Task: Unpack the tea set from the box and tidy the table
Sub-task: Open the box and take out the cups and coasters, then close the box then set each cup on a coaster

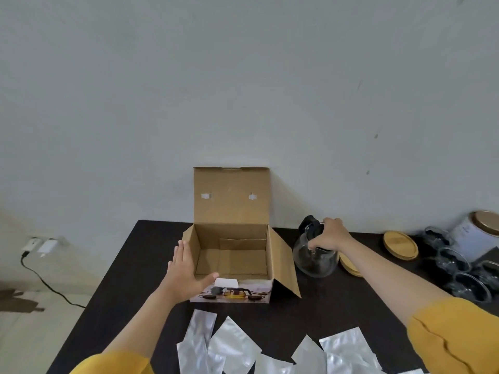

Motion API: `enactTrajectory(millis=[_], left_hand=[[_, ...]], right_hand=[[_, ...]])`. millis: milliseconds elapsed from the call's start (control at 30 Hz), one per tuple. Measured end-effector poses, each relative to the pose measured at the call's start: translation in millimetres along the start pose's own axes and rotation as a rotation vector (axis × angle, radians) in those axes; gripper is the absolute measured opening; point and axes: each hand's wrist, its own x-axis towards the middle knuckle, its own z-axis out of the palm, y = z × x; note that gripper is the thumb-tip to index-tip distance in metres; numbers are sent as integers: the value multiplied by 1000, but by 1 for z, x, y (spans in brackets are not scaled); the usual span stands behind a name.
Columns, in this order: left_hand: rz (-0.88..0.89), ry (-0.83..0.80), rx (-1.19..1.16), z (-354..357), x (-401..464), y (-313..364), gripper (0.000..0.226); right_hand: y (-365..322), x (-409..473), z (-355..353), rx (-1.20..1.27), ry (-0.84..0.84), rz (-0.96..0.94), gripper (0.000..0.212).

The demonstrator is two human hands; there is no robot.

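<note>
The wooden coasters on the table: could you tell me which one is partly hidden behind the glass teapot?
The nearer wooden coaster, peeking out right of the glass teapot that the right hand grips. The farther coaster lies fully in view.

**Non-task items in view**

A plain pale wall is seen behind the bench, with a few small dark marks noted on its right part. Low on the wall at the left, a white socket is fitted, and a white charger is plugged in just beside it. A black cable is trailed down from the socket across the light floor.
</note>
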Motion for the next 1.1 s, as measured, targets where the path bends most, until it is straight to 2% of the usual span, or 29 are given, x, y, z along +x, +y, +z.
enactTrajectory(millis=[133,267,367,433,533,633,700,733,800,900,1000,1100], left_hand=[[3,7,-4,0,-1,-1,123],[-6,27,0,0,-3,-1,123],[-39,70,74,1,-4,1,121],[-79,127,154,2,-7,2,121],[-242,227,74,7,-19,5,135],[-444,329,-197,13,-36,14,153],[-547,354,-422,18,-39,17,153],[-603,362,-552,22,-37,15,151],[-665,364,-801,27,-35,8,141],[-520,406,-899,27,-38,1,102],[-378,441,-905,19,-42,-4,78],[-323,454,-943,13,-43,-6,78]], right_hand=[[4,6,2,16,18,9,96],[-1,-13,22,-8,237,-4,91],[-7,-50,60,237,410,-53,79],[-13,-81,83,451,467,-17,67],[-26,-120,110,834,345,294,62],[-36,-135,122,1395,29,656,61],[-40,-136,123,1721,-183,738,51],[-42,-136,122,1810,-226,732,46],[-49,-138,119,1869,-238,667,36],[-60,-142,118,1817,-263,609,7],[-70,-143,122,1747,-277,546,10],[-80,-143,127,1692,-267,480,19]])
